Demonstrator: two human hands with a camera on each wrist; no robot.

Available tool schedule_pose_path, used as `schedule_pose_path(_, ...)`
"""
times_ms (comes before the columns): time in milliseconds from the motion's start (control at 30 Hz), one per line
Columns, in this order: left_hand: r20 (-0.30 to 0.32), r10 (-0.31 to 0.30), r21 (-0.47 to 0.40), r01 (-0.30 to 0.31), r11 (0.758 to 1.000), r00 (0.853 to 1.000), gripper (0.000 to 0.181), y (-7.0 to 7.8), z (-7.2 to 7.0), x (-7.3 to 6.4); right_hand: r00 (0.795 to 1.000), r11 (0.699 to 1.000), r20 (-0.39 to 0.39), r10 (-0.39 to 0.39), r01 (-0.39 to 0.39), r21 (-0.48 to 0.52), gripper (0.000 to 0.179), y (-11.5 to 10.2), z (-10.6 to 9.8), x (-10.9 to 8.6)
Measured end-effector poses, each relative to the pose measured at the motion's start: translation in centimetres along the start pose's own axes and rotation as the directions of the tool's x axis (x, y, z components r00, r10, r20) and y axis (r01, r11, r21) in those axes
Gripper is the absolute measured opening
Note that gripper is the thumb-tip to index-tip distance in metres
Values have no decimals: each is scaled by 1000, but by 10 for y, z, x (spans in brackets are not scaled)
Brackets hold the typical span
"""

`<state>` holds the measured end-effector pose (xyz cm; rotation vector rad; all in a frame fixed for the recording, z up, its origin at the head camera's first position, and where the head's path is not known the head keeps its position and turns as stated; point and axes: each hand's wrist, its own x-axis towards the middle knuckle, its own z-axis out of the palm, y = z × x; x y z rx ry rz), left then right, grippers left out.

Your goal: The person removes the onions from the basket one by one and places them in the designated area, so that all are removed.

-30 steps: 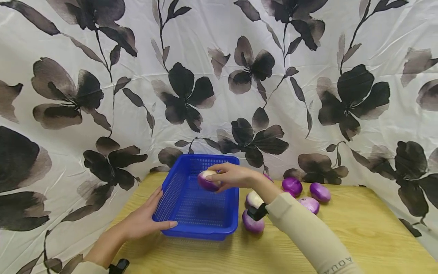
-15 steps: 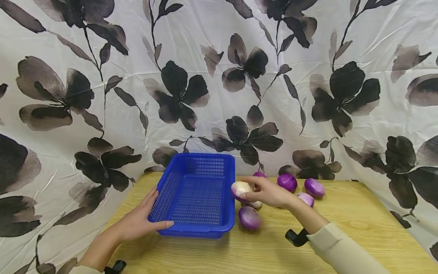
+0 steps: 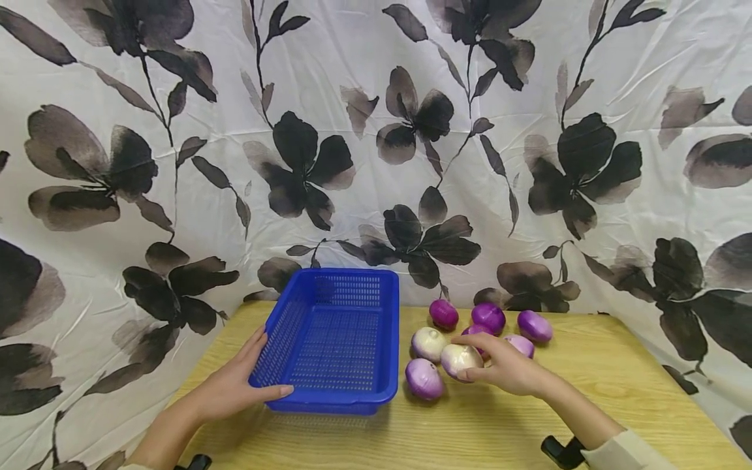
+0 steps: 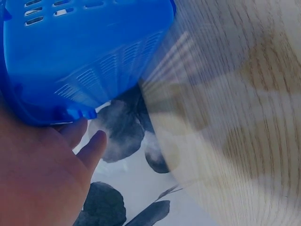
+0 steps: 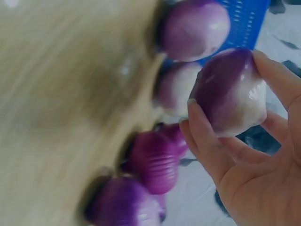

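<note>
My right hand [image 3: 510, 367] pinches a purple-and-white onion [image 3: 461, 361] between thumb and fingers, to the right of the basket. In the right wrist view the onion [image 5: 230, 92] is held in the fingertips above the table. My left hand [image 3: 226, 385] rests against the near left corner of a blue perforated plastic basket [image 3: 331, 397], fingers stretched along its left side and thumb at the front rim. Bare mesh shows inside the basket. Beside the held onion are a pale onion [image 3: 428, 344] and a purple onion [image 3: 425, 379].
Further purple onions [image 3: 488, 318] lie loosely grouped toward the back right on the wooden table [image 3: 599, 372], one of them [image 3: 443, 314] close behind the pale one. A floral cloth [image 3: 511, 163] hangs behind the table and down both sides.
My right hand has carried the onion from over the basket out to the right, down among the other onions. My left hand has stayed at the basket's corner.
</note>
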<state>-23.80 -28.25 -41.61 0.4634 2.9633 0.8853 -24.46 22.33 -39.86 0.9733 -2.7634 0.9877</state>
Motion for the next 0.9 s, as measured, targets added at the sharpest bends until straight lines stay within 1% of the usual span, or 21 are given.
schedule_pose_path(100, -8, 0, -1, 0, 1000, 1000, 124, 0, -2, -1, 1000, 1000, -6, -5, 5, -30, 56, 7, 5, -8)
schedule_pose_path(167, -17, 5, -3, -5, 1000, 1000, 123, 0, -3, -1, 1000, 998, 5, -6, 6, -60, 57, 12, 9, -12)
schedule_pose_path(267, -29, 13, -6, -13, 1000, 1000, 123, 1, -4, -1, 999, 995, 52, 1, 4, -99, 60, 18, 15, -16)
schedule_pose_path(400, -46, 26, -7, -26, 1000, 999, 124, 0, -4, 0, 995, 994, 99, 23, -12, -111, 66, 23, 19, -19)
schedule_pose_path(533, -65, 46, -16, -47, 999, 997, 123, -3, -4, 0, 995, 994, 95, 31, -21, -104, 69, 23, 18, -20)
schedule_pose_path(600, -68, 60, -25, -61, 998, 996, 121, -4, -2, 0, 995, 995, 96, 41, -31, -99, 70, 21, 14, -23)
schedule_pose_path(667, -65, 81, -32, -83, 996, 995, 115, -4, -2, -1, 994, 994, 89, 57, -48, -95, 70, 18, 6, -27)
schedule_pose_path(733, -68, 111, -39, -114, 993, 991, 107, -4, -4, -2, 996, 993, 60, 67, -60, -102, 71, 14, -4, -32)
schedule_pose_path(800, -83, 125, -35, -128, 991, 989, 100, -4, -12, -4, 998, 993, -8, 62, -62, -97, 68, 12, -15, -36)
schedule_pose_path(867, -116, 144, 19, -143, 990, 983, 95, -4, -22, -5, 993, 991, -109, 36, -50, -127, 63, 12, -27, -38)
schedule_pose_path(900, -142, 161, 64, -154, 986, 977, 93, -5, -27, -4, 985, 988, -170, 15, -41, -151, 61, 13, -34, -39)
